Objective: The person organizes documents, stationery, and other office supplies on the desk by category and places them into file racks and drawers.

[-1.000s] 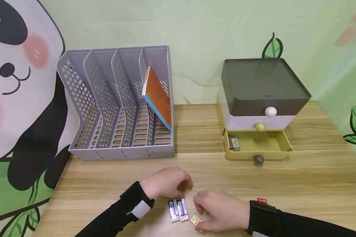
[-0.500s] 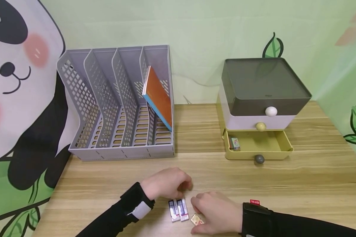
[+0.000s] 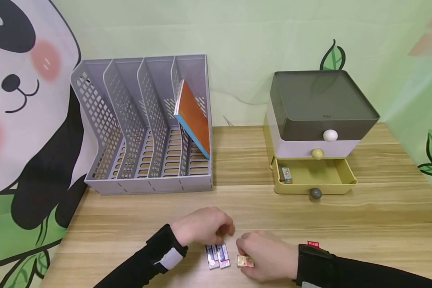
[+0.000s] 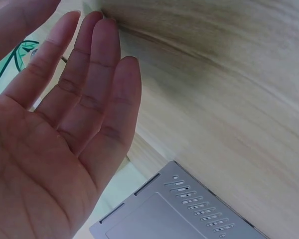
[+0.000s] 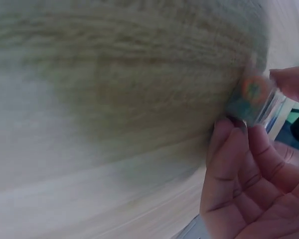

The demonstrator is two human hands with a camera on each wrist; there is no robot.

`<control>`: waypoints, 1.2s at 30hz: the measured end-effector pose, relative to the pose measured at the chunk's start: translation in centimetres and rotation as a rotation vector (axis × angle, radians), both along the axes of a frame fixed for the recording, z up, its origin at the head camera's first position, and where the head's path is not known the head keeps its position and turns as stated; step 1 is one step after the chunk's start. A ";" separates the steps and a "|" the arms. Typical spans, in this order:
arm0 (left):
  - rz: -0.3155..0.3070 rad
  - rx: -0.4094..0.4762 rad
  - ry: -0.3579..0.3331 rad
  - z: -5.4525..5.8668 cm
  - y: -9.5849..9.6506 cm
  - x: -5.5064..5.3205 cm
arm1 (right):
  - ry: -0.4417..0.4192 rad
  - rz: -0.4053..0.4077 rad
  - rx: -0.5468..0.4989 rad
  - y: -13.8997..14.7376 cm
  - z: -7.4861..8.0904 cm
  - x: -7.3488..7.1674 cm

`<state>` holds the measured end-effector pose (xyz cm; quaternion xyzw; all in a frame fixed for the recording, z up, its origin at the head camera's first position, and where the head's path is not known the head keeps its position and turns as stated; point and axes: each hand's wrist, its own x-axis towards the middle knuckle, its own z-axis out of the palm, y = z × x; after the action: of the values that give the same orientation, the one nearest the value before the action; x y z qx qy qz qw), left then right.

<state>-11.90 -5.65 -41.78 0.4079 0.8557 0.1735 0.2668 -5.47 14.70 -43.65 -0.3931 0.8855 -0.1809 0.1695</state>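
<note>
My right hand (image 3: 268, 256) holds a small patterned yellowish block (image 3: 244, 261), likely an eraser, between thumb and fingers just above or on the table. In the right wrist view the small block (image 5: 251, 92) shows a blurred orange-and-green picture on one face. Left of it, two white-and-blue wrapped erasers (image 3: 212, 257) lie side by side on the table. My left hand (image 3: 203, 226) hovers at their far ends with loosely bent fingers. Nothing is in its palm in the left wrist view, where the fingers (image 4: 104, 64) reach toward the tabletop.
A grey file rack (image 3: 147, 186) with an orange book (image 3: 194, 120) leaning in its right slot stands at the back left. At the back right is a drawer box (image 3: 325, 96); its pulled-out yellow bottom drawer (image 3: 318, 172) holds small items (image 3: 286, 175) at the left.
The small block has turned from slanted to nearly level in my right hand and shifted slightly right. My left hand has stayed almost in place.
</note>
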 end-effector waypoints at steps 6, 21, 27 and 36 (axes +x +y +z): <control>-0.021 -0.001 0.009 -0.1 -0.1 0.2 | -0.065 -0.033 -0.037 1.2 0.3 -0.5; -0.044 0.001 0.013 -0.1 0.0 0.4 | -0.052 -0.107 -0.185 3.9 0.5 -1.6; -0.035 0.075 0.086 0.0 0.4 -0.2 | -0.065 -0.181 -0.272 5.3 1.4 -2.4; 0.096 0.268 0.264 0.4 1.9 -1.6 | 0.017 -0.350 -0.336 7.4 3.3 -4.1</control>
<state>-13.51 -3.71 -41.36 0.4176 0.8710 0.2437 0.0870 -9.61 22.10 -40.36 -0.2580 0.8989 -0.3491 0.0601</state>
